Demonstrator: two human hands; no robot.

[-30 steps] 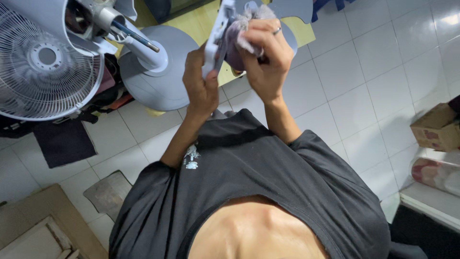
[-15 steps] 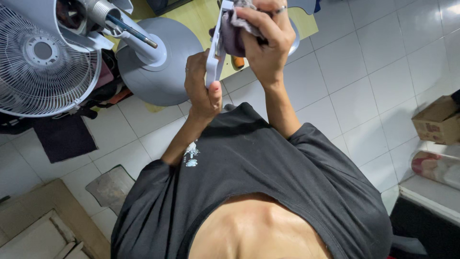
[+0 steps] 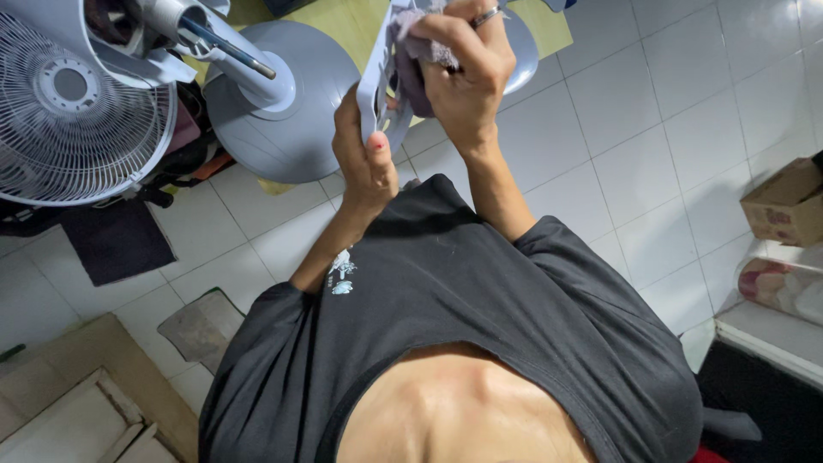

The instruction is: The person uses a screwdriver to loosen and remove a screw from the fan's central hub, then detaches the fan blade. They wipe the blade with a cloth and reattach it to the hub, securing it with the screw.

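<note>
Hands raised higher, left hand [image 3: 367, 159] gripping fan part [image 3: 377, 81], right hand [image 3: 463, 73] wiping

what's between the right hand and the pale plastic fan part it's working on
In the head view, a crumpled purplish cloth sits between the right hand and the pale plastic fan part, pressed against it. The left hand grips the part's lower end.

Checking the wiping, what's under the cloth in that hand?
The cloth presses on a pale plastic fan part, held by the left hand. The right hand covers the rest.

Home room, white tiled floor [image 3: 651, 111], pedestal fan [image 3: 77, 111], cardboard box [image 3: 784, 206]
</note>
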